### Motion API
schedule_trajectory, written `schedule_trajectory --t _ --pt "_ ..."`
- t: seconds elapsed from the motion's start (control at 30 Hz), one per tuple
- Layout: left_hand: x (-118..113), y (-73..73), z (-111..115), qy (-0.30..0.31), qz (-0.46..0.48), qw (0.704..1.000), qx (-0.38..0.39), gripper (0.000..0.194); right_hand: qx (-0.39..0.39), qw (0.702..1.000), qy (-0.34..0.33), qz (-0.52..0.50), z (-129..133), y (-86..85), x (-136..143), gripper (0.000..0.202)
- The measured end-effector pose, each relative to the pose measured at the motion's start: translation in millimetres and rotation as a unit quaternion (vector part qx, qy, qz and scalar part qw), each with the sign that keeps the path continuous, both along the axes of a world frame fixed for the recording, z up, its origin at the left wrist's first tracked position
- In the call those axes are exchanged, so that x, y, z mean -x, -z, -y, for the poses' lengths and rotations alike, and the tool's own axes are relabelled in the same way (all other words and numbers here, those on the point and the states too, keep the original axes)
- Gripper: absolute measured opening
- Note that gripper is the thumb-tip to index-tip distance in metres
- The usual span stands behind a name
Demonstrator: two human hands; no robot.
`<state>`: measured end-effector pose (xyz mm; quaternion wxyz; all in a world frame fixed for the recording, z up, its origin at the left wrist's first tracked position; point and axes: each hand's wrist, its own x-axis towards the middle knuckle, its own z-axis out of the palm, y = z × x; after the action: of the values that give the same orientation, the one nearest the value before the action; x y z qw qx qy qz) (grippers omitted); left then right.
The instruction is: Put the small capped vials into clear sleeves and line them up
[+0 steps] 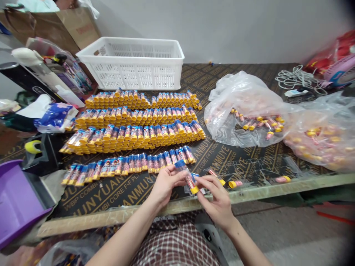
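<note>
Between my hands is a small clear tube (189, 178) with a blue top, a yellow bottom end and a pink-and-white printed inside. My left hand (168, 184) grips its upper part between thumb and fingers. The fingers of my right hand (216, 197) are bent round its lower end, beside a small blue-and-white piece; whether they pinch anything is hard to make out. Behind my hands, a single row of similar tubes (119, 165) lies on the dark printed table (111, 197). Farther back are stacked rows of them (138, 135). Loose yellow-ended pieces (235, 183) lie to the right.
A white plastic basket (138, 72) stands at the back. Clear bags (241, 96) holding yellow-ended pieces lie on the right, near a coiled white cable (298, 79). At the left are a tape dispenser (41, 153) and a purple dustpan (19, 199). The table's front edge (111, 218) runs below my hands.
</note>
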<state>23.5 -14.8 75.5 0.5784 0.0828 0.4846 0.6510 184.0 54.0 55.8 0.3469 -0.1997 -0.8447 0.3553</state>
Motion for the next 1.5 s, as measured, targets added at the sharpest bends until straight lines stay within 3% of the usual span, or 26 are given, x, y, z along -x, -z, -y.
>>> schedule_trajectory --t 0.17,0.27,0.37,0.67,1.0,1.07,1.13,1.23,1.33,1.5 --pt "-10.4 1.7 6.6 0.095 -0.009 0.995 -0.004 0.035 0.008 0.999 -0.035 0.012 -9.3 -1.6 3.1 0.083" --pt "-13.7 3.8 7.8 0.111 -0.009 0.994 -0.002 0.033 0.059 0.993 -0.102 0.016 -11.4 -2.7 3.7 0.084" --pt "-14.9 4.9 7.9 0.112 -0.008 0.994 0.006 0.032 0.092 0.987 -0.129 0.013 -10.4 0.0 3.7 0.082" --pt "-17.7 1.8 8.8 0.111 -0.013 0.994 0.022 0.031 0.127 0.986 -0.104 -0.041 -6.2 2.8 7.3 0.084" --pt "-19.0 -1.0 7.6 0.100 -0.007 0.995 0.016 0.033 0.130 0.985 -0.109 -0.034 -3.6 0.3 9.4 0.085" --pt "-11.9 -1.2 3.4 0.086 -0.038 0.995 0.007 0.031 0.125 0.985 -0.115 -0.004 -9.4 -4.8 4.6 0.086" --pt "1.6 1.1 -4.2 0.067 -0.128 0.990 0.009 0.027 0.102 0.991 -0.081 0.028 -23.3 -9.1 -6.8 0.085" --pt "28.0 10.1 -21.2 0.027 -0.305 0.951 0.045 0.025 0.047 0.995 0.059 0.072 -57.6 -9.3 -37.4 0.068" --pt "48.8 20.4 -39.6 -0.015 -0.463 0.881 0.099 0.040 0.006 0.977 0.154 0.144 -92.9 -2.1 -76.0 0.041" --pt "53.5 20.4 -49.0 0.047 -0.649 0.743 0.157 0.051 0.039 0.963 0.088 0.252 -116.2 14.6 -116.9 0.032"
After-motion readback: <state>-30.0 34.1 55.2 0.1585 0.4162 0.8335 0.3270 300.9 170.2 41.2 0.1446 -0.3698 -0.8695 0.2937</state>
